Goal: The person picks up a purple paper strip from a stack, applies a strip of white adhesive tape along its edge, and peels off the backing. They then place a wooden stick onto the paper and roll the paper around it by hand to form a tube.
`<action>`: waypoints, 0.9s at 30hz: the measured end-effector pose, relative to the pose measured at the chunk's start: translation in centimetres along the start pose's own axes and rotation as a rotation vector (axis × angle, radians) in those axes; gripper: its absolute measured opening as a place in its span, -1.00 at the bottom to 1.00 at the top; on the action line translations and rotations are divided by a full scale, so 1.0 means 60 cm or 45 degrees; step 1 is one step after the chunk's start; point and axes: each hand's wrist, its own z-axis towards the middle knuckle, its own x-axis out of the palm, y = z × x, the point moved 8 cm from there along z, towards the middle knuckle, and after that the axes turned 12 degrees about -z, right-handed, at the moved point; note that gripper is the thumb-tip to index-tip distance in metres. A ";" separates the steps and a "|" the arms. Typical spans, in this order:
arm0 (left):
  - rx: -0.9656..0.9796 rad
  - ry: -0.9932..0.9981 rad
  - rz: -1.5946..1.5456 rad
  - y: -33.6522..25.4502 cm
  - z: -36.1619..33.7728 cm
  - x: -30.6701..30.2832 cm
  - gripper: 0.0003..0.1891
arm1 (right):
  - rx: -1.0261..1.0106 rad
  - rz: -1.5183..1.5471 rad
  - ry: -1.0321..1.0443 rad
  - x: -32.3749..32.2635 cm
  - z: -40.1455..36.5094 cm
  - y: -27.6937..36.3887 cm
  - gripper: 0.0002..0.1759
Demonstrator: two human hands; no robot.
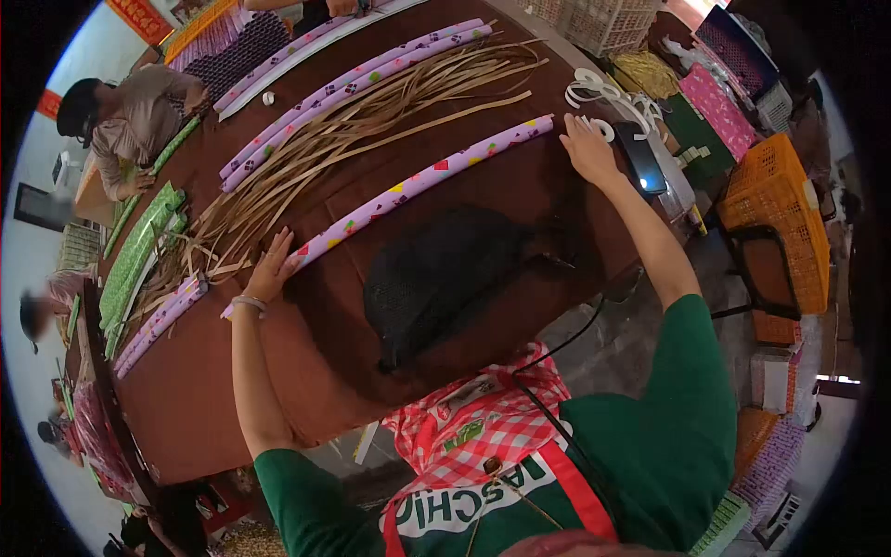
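I'm pressing my left hand (pixel 269 269), open and flat, on the left end of the long purple patterned paper-wrapped tube (pixel 418 186) lying across the brown table (pixel 232 390), while my open right hand (pixel 587 148) is pinning its right end, apparently so it isn't rolling.

A long, slim roll (pixel 408 186) wrapped in lilac paper printed with small red, yellow and green shapes lies flat and diagonal across the brown bench (pixel 278 390). One end sits under the left hand (pixel 269 269), the other beside the right hand (pixel 587 148).
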 end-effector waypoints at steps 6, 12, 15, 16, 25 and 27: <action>0.113 0.032 0.007 0.019 0.004 0.005 -0.43 | 0.088 0.343 -0.517 -0.042 0.001 0.021 -0.39; 0.016 0.049 0.019 0.040 0.008 0.012 -0.41 | -0.783 0.471 -0.435 -0.150 0.000 0.251 -0.30; -0.019 0.035 -0.006 0.034 0.007 0.009 -0.41 | -1.080 0.418 -0.448 -0.170 0.006 0.369 -0.30; 0.012 0.033 0.012 0.026 0.007 0.008 -0.41 | -1.177 0.365 -0.492 -0.176 0.006 0.403 -0.28; 0.023 0.008 0.029 0.024 0.007 0.011 -0.38 | -1.513 0.402 -0.471 -0.172 0.007 0.497 -0.47; 0.030 0.034 0.070 0.024 0.008 0.013 -0.37 | -1.551 0.413 -0.515 -0.178 0.001 0.495 -0.49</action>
